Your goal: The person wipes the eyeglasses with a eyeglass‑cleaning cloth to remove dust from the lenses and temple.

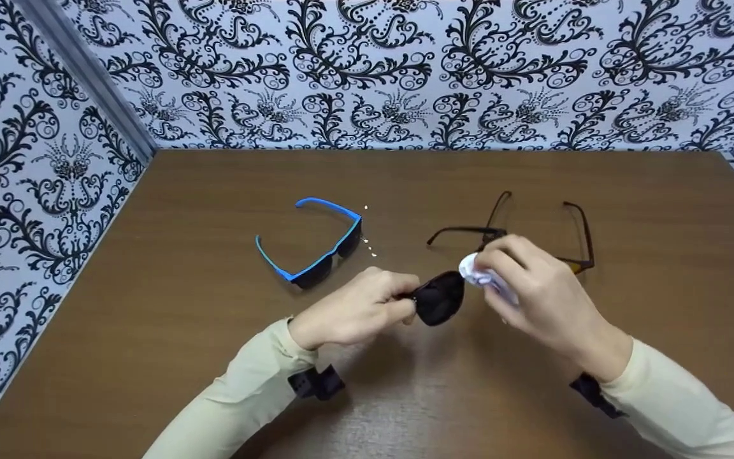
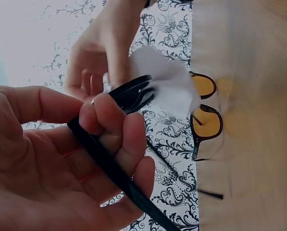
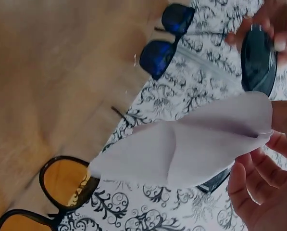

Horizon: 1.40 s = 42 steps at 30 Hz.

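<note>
My left hand [image 1: 357, 306] grips a pair of black sunglasses [image 1: 440, 298] at one end, its thumb and fingers curled about the frame by the hinge. A black temple [image 2: 119, 173] runs across that palm in the left wrist view. A white cloth [image 1: 483, 275] is pinched in my right hand [image 1: 536, 296], right at the outer edge of the dark lens. The right wrist view shows the cloth [image 3: 177, 139] spread out and hanging from the fingers, with a dark lens [image 3: 258, 60] beside it and part of the sunglasses hidden behind.
Blue-framed sunglasses [image 1: 325, 262] lie with temples unfolded to the left, small white specks [image 1: 370, 247] beside them. Dark-framed glasses with yellow lenses [image 2: 206, 122] lie on the brown table [image 1: 214, 178], partly behind my right hand. Patterned walls [image 1: 367, 76] border the back and left.
</note>
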{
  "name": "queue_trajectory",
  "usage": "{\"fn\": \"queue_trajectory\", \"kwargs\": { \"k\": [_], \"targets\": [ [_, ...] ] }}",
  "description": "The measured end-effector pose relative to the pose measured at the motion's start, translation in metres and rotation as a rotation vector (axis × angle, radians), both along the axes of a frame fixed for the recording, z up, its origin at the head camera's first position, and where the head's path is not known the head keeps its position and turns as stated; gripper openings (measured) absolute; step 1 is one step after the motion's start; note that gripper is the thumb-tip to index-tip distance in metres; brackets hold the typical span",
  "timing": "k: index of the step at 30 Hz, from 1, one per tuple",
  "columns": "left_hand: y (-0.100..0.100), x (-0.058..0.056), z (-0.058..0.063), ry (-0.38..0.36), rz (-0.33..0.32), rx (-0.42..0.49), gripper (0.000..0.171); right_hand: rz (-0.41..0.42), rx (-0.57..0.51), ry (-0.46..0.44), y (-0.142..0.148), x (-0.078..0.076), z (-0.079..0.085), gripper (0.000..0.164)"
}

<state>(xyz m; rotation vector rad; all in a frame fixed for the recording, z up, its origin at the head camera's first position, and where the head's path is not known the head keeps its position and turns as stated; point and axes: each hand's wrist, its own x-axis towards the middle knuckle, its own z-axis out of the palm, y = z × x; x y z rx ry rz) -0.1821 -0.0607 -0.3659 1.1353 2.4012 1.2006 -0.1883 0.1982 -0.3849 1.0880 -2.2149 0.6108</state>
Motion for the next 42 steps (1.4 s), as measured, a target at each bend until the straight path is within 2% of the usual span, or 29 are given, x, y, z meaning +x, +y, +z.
{"fn": "queue_trajectory", "kwargs": {
  "k": [2,5,10,12,17,21,24,31,34,38,40,42],
  "targets": [
    [-0.001,0.001,0.0,-0.014,0.004,0.013,0.013,-0.007,0.006,0.005,0.003,0.0,-0.003,0.025],
    [-0.004,0.002,0.001,-0.039,0.008,0.007,0.014,-0.061,-0.005,0.0,0.011,-0.005,-0.004,0.024],
    [-0.004,0.003,0.003,-0.034,-0.013,-0.043,0.012,-0.139,-0.039,-0.039,0.014,-0.012,0.003,0.026],
    [-0.003,0.003,0.004,-0.018,-0.021,-0.053,0.012,-0.12,-0.029,-0.027,0.01,-0.01,0.008,0.027],
    [0.001,0.003,0.003,0.015,0.001,-0.029,0.012,0.003,0.039,0.002,-0.002,-0.001,0.01,0.029],
    [-0.001,0.002,0.003,0.014,0.008,-0.025,0.012,0.019,0.053,-0.011,0.001,0.002,0.003,0.025],
    [-0.003,0.002,0.004,-0.002,-0.003,-0.047,0.012,-0.014,0.034,-0.013,0.009,-0.003,0.001,0.024],
    [-0.001,0.002,0.002,0.004,-0.05,-0.12,0.011,-0.176,-0.03,-0.05,0.018,-0.014,0.003,0.026],
    [0.002,0.001,0.001,0.019,-0.041,-0.111,0.011,-0.13,-0.02,-0.024,0.011,-0.009,0.004,0.026],
    [0.004,0.001,0.0,0.035,-0.004,-0.056,0.011,0.0,0.017,0.073,0.001,-0.001,0.003,0.021],
    [0.004,0.001,0.001,0.036,0.006,-0.037,0.011,0.015,0.024,0.103,0.0,0.001,0.002,0.019],
    [0.003,0.001,0.002,0.016,0.01,-0.026,0.012,-0.01,0.007,0.106,0.003,0.0,0.0,0.019]
  ]
}}
